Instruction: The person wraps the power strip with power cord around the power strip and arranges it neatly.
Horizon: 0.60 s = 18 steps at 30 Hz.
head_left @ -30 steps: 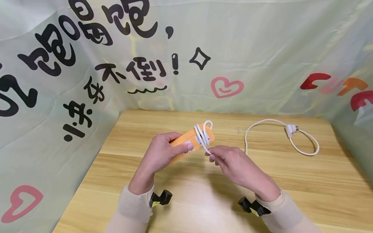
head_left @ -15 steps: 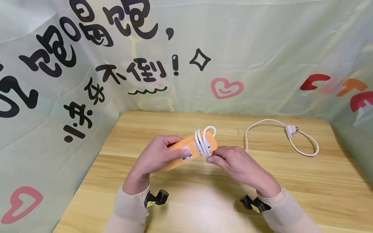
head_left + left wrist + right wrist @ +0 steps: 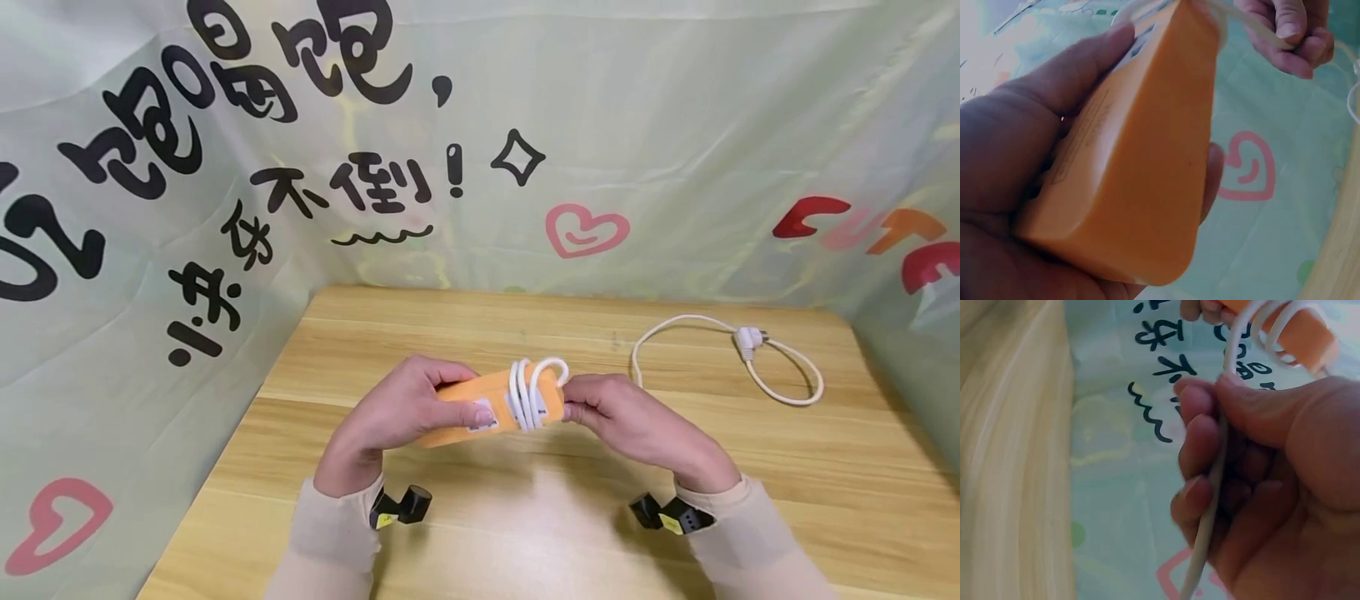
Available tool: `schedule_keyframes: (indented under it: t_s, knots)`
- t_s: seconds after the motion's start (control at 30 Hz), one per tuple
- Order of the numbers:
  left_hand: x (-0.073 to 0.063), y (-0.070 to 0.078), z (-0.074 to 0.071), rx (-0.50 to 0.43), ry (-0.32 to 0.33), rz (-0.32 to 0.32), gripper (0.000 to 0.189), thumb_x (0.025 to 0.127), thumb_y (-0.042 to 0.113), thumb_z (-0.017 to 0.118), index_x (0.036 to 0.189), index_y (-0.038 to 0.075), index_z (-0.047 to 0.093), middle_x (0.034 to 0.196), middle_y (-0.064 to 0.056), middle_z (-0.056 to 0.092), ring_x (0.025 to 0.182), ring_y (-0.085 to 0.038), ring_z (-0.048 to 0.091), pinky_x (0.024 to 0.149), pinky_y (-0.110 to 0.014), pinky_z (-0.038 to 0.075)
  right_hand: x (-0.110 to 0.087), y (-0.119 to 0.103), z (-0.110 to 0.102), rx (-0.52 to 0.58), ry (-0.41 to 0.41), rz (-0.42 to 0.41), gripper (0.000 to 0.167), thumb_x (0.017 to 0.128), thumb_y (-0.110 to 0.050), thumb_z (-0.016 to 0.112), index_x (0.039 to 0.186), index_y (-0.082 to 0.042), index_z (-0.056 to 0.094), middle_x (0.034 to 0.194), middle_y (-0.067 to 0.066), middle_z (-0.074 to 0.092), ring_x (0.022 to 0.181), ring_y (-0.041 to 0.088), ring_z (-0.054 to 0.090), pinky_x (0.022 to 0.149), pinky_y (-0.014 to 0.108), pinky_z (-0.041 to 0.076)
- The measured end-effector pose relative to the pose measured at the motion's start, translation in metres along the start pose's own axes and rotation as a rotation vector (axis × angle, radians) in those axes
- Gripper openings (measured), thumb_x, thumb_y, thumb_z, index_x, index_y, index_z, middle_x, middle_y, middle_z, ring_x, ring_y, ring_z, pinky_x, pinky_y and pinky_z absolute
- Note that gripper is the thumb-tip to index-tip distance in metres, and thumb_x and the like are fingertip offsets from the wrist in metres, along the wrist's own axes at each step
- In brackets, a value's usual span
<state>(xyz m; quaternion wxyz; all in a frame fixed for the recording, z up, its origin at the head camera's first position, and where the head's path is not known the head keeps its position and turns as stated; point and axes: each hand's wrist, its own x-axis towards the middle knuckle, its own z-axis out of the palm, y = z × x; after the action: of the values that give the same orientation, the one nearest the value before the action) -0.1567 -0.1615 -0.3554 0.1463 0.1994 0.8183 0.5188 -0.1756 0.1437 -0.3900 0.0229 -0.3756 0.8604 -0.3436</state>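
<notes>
An orange power strip point(image 3: 491, 386) is held above the table by my left hand point(image 3: 401, 412), the thumb across its labelled face. In the left wrist view, the blunt end of the power strip point(image 3: 1147, 169) rests against my palm. Several loops of white cord point(image 3: 534, 396) are wound round the strip's right half. Just off that end, my right hand point(image 3: 633, 421) grips the free cord. In the right wrist view, the cord point(image 3: 1205, 528) runs through the curled fingers, pinched under the thumb, and leads up to the wound strip.
The rest of the cord trails over the wooden table point(image 3: 525, 533) at the right, ending in a white plug point(image 3: 748, 342) beside a loose loop. A printed cloth point(image 3: 675, 150) hangs behind the table and along its sides.
The strip has come down slightly and turned to lie more level. My right hand has passed from the strip's near edge to beyond its right end, still gripping the cord.
</notes>
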Motion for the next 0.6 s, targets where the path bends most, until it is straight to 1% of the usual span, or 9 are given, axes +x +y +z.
schedule_keyframes:
  t_s: [0.1,0.2,0.23,0.3,0.37,0.43,0.53,0.57,0.6]
  knots:
    - [0.003,0.000,0.005,0.048,-0.073,0.035,0.014,0.085,0.034,0.089,0.096,0.027,0.081,0.082,0.004,0.072,0.068,-0.012,0.057,0.061,-0.025,0.047,-0.002,0.003,0.001,-0.154,0.014,0.074,0.020,0.101,-0.017,0.071,0.082,-0.021,0.068,0.073,-0.013,0.058,0.067,0.002,0.050,0.061,0.027,0.046]
    - [0.004,-0.001,0.011,0.128,-0.133,0.070,0.014,0.085,0.037,0.089,0.095,0.031,0.080,0.082,0.009,0.071,0.068,-0.008,0.055,0.062,-0.022,0.045,-0.004,0.007,0.007,-0.343,0.048,0.162,0.034,0.092,-0.017,0.078,0.069,-0.024,0.054,0.062,-0.011,0.044,0.058,0.008,0.041,0.053,0.029,0.037]
    - [0.005,-0.001,0.013,0.156,-0.145,0.079,0.014,0.085,0.038,0.088,0.094,0.032,0.080,0.081,0.011,0.071,0.067,-0.007,0.055,0.061,-0.022,0.044,-0.004,0.009,0.008,-0.400,0.067,0.180,0.038,0.090,-0.019,0.080,0.066,-0.024,0.051,0.061,-0.011,0.043,0.057,0.009,0.041,0.052,0.030,0.036]
    - [0.006,-0.001,0.018,0.205,-0.162,0.085,0.013,0.085,0.040,0.088,0.093,0.033,0.080,0.079,0.013,0.069,0.065,-0.005,0.055,0.060,-0.021,0.044,-0.005,0.011,0.010,-0.456,0.090,0.211,0.043,0.089,-0.026,0.083,0.064,-0.024,0.048,0.059,-0.011,0.041,0.055,0.010,0.041,0.049,0.031,0.034]
    - [0.008,-0.001,0.021,0.243,-0.183,0.085,0.013,0.085,0.040,0.088,0.092,0.032,0.080,0.076,0.015,0.068,0.063,-0.004,0.054,0.059,-0.021,0.044,-0.006,0.012,0.010,-0.436,0.085,0.219,0.044,0.093,-0.033,0.080,0.064,-0.024,0.049,0.058,-0.010,0.041,0.054,0.009,0.041,0.050,0.031,0.035]
    - [0.010,-0.001,0.025,0.295,-0.213,0.091,0.013,0.085,0.040,0.087,0.090,0.031,0.079,0.072,0.017,0.065,0.061,-0.002,0.052,0.058,-0.021,0.042,-0.007,0.011,0.009,-0.374,0.050,0.206,0.039,0.096,-0.037,0.077,0.067,-0.024,0.054,0.060,-0.012,0.044,0.056,0.007,0.043,0.053,0.030,0.039]
    - [0.011,0.000,0.030,0.377,-0.270,0.108,0.013,0.085,0.039,0.086,0.087,0.030,0.077,0.069,0.019,0.060,0.060,-0.001,0.049,0.058,-0.020,0.041,-0.009,0.008,0.004,-0.273,0.003,0.175,0.024,0.102,-0.027,0.071,0.079,-0.025,0.066,0.070,-0.014,0.055,0.065,0.002,0.051,0.064,0.029,0.048]
    - [0.012,0.000,0.031,0.402,-0.283,0.115,0.014,0.085,0.039,0.086,0.086,0.030,0.076,0.068,0.020,0.058,0.060,-0.001,0.048,0.058,-0.020,0.040,-0.010,0.007,0.003,-0.263,0.003,0.165,0.019,0.102,-0.023,0.071,0.083,-0.025,0.069,0.074,-0.014,0.059,0.068,0.002,0.053,0.067,0.030,0.050]
    - [0.012,0.001,0.032,0.424,-0.292,0.121,0.014,0.084,0.039,0.086,0.085,0.030,0.075,0.067,0.020,0.057,0.060,-0.001,0.048,0.058,-0.019,0.040,-0.010,0.006,0.002,-0.278,0.016,0.153,0.017,0.101,-0.023,0.072,0.085,-0.025,0.069,0.076,-0.015,0.059,0.070,0.002,0.053,0.068,0.031,0.050]
